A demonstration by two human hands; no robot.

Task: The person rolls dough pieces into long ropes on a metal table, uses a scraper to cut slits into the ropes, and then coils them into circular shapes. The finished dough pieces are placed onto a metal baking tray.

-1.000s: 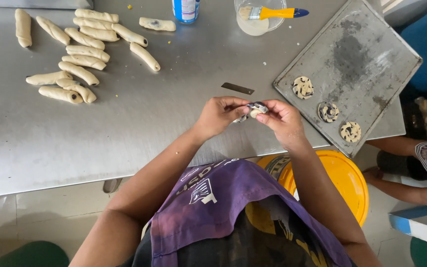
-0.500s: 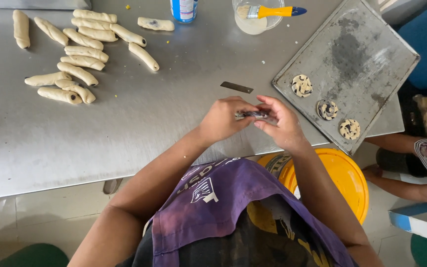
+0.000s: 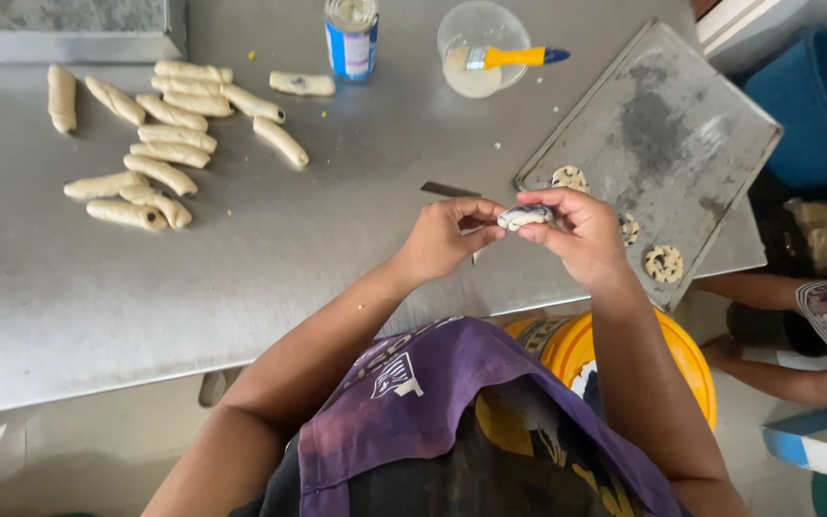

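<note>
Far left of the grip, a heap of dough sticks (image 3: 160,144) lies unshaped on the counter (image 3: 241,278). The left hand (image 3: 444,237) and right hand (image 3: 576,235) both pinch one small dough piece (image 3: 523,216) between fingertips, above the counter edge. Just right, three shaped rounds (image 3: 663,262) sit on the baking tray (image 3: 681,124); most of the dough looks left to do.

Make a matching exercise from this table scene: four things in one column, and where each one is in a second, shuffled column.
Things:
1. dough piece
2. pastry brush
3. dough sticks
4. shaped rounds

Places:
A. on the baking tray
B. across the clear bowl
C. between the left hand and right hand
D. laid out on the far left of the steel table

Pairs: 1-C, 2-B, 3-D, 4-A
</note>
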